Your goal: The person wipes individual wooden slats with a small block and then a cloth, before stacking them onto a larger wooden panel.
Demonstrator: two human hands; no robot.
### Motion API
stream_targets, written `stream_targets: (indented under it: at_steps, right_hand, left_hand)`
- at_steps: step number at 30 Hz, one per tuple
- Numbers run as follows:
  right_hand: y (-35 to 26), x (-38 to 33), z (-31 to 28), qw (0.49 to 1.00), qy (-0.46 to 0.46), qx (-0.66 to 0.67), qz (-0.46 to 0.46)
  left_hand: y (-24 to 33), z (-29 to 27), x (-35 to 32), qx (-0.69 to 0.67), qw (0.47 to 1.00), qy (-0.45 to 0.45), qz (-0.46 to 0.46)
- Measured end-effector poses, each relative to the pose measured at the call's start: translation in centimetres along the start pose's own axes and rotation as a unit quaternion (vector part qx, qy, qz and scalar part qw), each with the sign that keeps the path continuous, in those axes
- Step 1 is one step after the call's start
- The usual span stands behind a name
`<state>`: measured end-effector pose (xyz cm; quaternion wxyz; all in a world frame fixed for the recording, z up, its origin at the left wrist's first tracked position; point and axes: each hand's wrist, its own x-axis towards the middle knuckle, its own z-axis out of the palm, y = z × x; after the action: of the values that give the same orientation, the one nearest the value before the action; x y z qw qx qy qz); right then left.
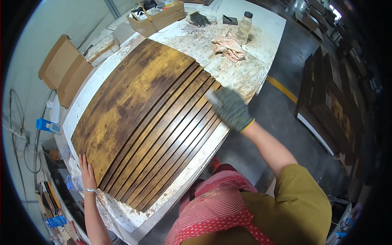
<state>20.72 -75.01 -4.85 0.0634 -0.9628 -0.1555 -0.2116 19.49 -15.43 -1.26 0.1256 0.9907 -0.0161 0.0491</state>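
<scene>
A stack of brown wood-grain boards [126, 98] lies across the table, fanned out so that several long edges show in steps toward me. My left hand [87, 171], bare, rests with fingers stretched along the near left end of the stack. A dark knit work glove covers my right hand [233, 110], which is closed on a small whitish block [212, 98] at the right ends of the stepped boards. Motion smears the block and glove, so the block's exact kind does not show.
A stained white table [261, 61] carries a cardboard box [159, 20], a spare glove [200, 19], a crumpled pink cloth [229, 47] and a clear jar with a dark lid [244, 28]. An open carton [67, 69] stands at left. More dark boards [330, 106] are stacked at right.
</scene>
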Motion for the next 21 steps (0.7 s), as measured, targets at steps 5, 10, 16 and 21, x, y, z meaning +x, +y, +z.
stream_targets:
  at_steps: [5, 10, 16, 21]
  right_hand:
    - [-2.1, 0.4, -1.2, 0.990, 0.085, 0.099, -0.046]
    - [-0.7, 0.1, 2.3, 0.985, 0.116, 0.031, 0.125]
    - [-17.1, -1.3, -0.8, 0.992, 0.043, 0.114, 0.020]
    - [-29.6, -2.0, -1.2, 0.979, -0.016, 0.185, -0.088]
  left_hand:
    - [-0.6, -0.3, -0.8, 0.002, 1.000, -0.002, -0.015]
    - [-1.3, 0.8, -0.2, -0.033, 0.999, 0.024, 0.022]
    - [0.0, 1.0, 0.0, -0.066, 0.997, 0.043, 0.019]
    - [-0.3, 1.4, -0.4, -0.075, 0.995, 0.067, 0.007]
